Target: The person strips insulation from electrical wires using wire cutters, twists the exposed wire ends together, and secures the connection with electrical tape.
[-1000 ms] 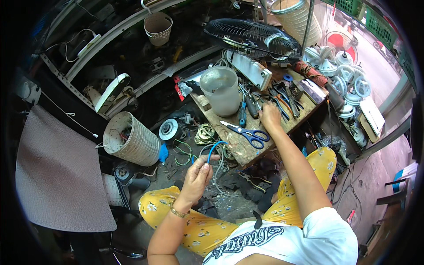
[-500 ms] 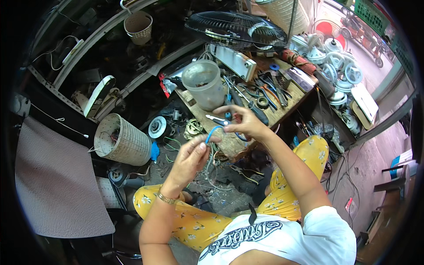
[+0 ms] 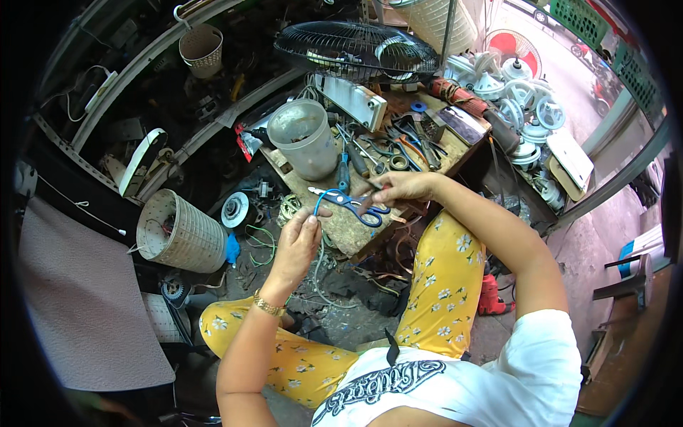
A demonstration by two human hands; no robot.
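Note:
My left hand (image 3: 300,233) is closed, with thumb and finger pinching a short curved piece of blue wire (image 3: 319,202) over the front of the worktable. To its right, scissors with dark blue handles (image 3: 366,215) lie on the wooden top, their blades pointing left, near the wire. My right hand (image 3: 404,188) hovers just beyond the scissor handles, its fingers drawn together; anything between them is too small to make out. Behind the hands stands a cloudy plastic bucket (image 3: 304,146). A screwdriver with a blue handle (image 3: 343,173) lies beside it.
Pliers and other hand tools (image 3: 420,146) crowd the wooden table (image 3: 341,231). A black fan cage (image 3: 356,51) sits behind it. White motor parts (image 3: 523,107) are heaped at the right. A woven basket (image 3: 186,238) stands left, and a red power tool (image 3: 494,297) is beside my leg.
My right hand has moved right, away from the blue wire, leaving the scissors in plain sight on the table. The left hand still pinches the wire. The view has shifted slightly.

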